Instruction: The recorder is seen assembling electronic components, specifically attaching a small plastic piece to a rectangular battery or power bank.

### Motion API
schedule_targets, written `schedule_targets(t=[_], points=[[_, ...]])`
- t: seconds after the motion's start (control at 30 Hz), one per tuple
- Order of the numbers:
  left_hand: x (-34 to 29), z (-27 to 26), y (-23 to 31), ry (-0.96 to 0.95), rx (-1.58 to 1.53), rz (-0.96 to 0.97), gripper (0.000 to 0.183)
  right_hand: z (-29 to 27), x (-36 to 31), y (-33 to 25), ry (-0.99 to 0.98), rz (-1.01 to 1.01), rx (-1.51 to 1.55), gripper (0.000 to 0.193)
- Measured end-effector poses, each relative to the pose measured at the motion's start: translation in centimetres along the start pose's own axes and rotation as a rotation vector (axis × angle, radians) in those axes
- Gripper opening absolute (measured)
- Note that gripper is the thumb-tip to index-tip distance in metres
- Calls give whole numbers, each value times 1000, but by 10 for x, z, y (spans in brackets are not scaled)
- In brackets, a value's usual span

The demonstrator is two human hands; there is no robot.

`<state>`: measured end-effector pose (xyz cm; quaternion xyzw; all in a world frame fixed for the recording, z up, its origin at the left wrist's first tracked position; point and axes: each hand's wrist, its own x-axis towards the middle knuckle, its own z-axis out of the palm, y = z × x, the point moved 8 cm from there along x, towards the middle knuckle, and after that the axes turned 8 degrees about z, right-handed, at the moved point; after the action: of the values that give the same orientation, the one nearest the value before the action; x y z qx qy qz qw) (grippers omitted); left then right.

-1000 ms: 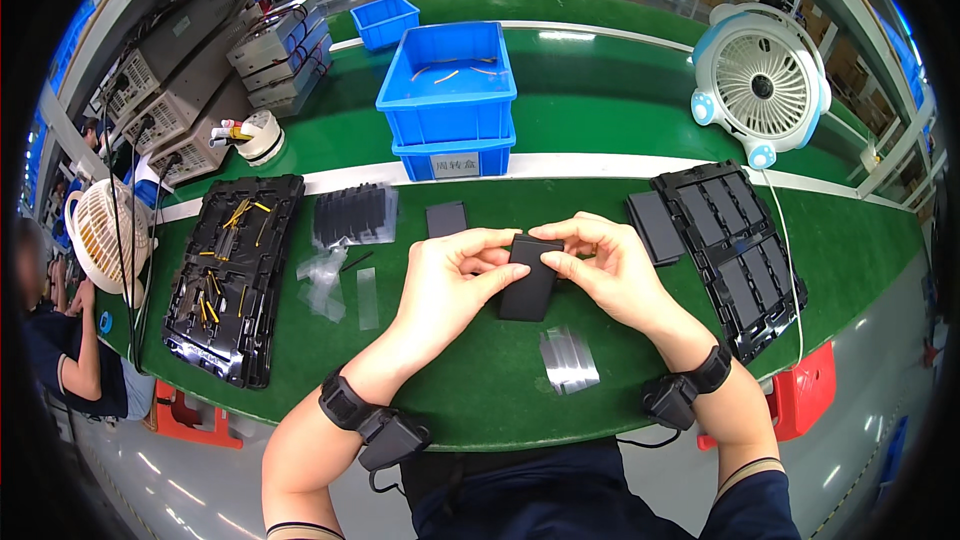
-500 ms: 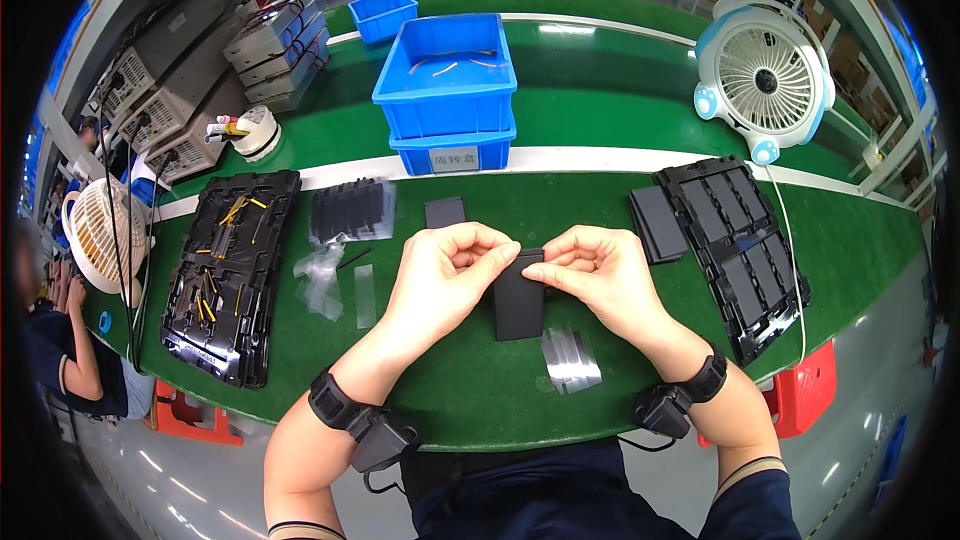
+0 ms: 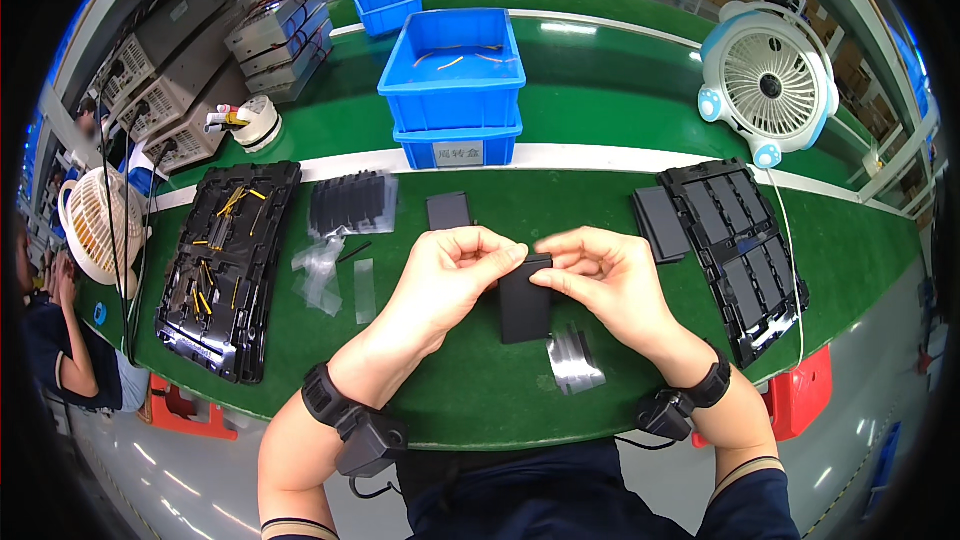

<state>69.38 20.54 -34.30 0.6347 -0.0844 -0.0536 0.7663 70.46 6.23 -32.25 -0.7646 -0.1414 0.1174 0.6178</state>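
Note:
A flat black rectangular block (image 3: 525,312) lies on the green mat in front of me, its long side pointing toward me. My left hand (image 3: 447,278) pinches the block's far left corner between thumb and fingertips. At the far right corner, my right hand (image 3: 608,278) has its thumb and index finger closed on the edge, the other fingers curled and slightly blurred. Whatever thin piece may be between the fingertips is hidden. Close to the block's near right corner is a clear sheet with dark strips (image 3: 575,362). Beyond my left hand rests another black block (image 3: 448,210).
Black trays stand left (image 3: 228,270) with yellow-ended wires and right (image 3: 745,260) with black blocks. Stacked black blocks (image 3: 660,225), strip sheets (image 3: 352,202) and clear film (image 3: 320,275) lie about. Blue bins (image 3: 452,110) and a fan (image 3: 768,85) stand behind. Someone sits far left.
The view has shifted slightly. Both hands stay at the block's far edge; the right fingers have moved a little, with blur at the index finger.

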Motion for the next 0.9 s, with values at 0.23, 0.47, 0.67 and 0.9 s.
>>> schedule_targets(t=[0.23,0.47,0.67,0.9], points=[[2,-6,-6,49,-117,-195,25,-14,7,3,24,-13,130,20],[3,-6,-6,25,-98,-84,22,-12,6,2,25,-40,146,18],[4,3,5,65,31,120,24,-14,8,-2,13,-95,103,20],[5,0,-1,24,4,57,23,-7,5,-4,-46,-85,29,24]])
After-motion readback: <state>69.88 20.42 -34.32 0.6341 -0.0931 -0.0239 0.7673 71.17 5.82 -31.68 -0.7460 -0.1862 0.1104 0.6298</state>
